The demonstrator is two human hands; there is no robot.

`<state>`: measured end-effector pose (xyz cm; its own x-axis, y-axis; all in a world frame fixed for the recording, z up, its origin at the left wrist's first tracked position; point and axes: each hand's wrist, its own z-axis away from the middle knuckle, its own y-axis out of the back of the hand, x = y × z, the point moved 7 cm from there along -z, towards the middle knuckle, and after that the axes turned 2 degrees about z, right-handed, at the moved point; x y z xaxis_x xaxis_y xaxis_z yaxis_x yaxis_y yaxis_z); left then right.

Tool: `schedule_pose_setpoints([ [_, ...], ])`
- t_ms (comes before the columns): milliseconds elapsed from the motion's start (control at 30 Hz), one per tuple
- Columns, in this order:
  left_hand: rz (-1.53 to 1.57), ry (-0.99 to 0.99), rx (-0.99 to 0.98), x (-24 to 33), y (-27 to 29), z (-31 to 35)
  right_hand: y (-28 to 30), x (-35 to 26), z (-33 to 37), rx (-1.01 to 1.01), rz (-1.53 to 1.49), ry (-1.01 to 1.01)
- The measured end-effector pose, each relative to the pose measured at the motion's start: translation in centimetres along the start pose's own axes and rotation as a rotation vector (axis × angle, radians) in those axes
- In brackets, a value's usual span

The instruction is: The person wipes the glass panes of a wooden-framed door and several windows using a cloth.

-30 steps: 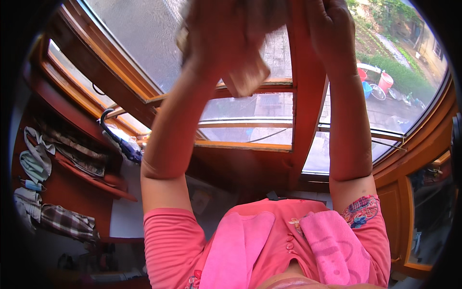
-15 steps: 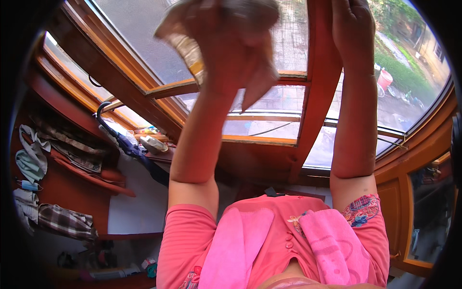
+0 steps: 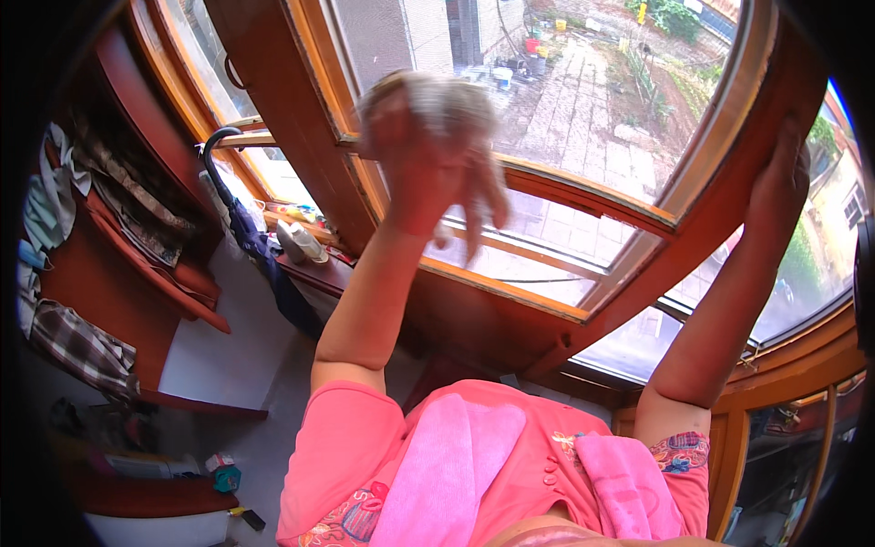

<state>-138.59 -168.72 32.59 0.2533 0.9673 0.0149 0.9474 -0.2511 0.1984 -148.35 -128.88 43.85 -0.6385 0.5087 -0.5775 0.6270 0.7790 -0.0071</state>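
Raised in front of me, my left hand [image 3: 419,173] is closed on a greyish-white cloth [image 3: 451,105], smeared by motion. A loose end of the cloth hangs below the fingers, in front of the glass near the left side of a wooden casement window [image 3: 711,214]. Whether the cloth touches the pane I cannot tell. Over at the right, my right hand [image 3: 786,178] grips the outer upright of the same window's reddish-brown frame, its fingers partly hidden at the edge.
A dark blue umbrella [image 3: 251,219] with a hooked handle leans at the left by a ledge holding a pale shoe-like object [image 3: 305,242]. Folded clothes [image 3: 87,342] lie on red shelves further left. A glazed wooden cabinet [image 3: 784,456] stands at the lower right.
My left hand has come down with the cloth. My right hand has shifted right and lower in the picture along with the window frame, and the view has turned, showing more of the yard.
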Motion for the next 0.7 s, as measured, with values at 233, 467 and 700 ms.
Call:
schedule_pose_setpoints([
  [233, 0.102, 0.184, 0.173, -0.9, 0.9, 1.1, -0.6, -0.9, 0.7, 0.008, 0.000, -0.115],
  [467, 0.059, -0.250, -0.111, 9.2, -2.6, -3.1, -0.8, -0.3, 0.3, -0.032, -0.036, -0.108],
  [700, 0.277, 0.216, 0.112, -6.2, 1.7, -3.9, -0.4, -0.6, 0.7, -0.022, -0.003, -0.192],
])
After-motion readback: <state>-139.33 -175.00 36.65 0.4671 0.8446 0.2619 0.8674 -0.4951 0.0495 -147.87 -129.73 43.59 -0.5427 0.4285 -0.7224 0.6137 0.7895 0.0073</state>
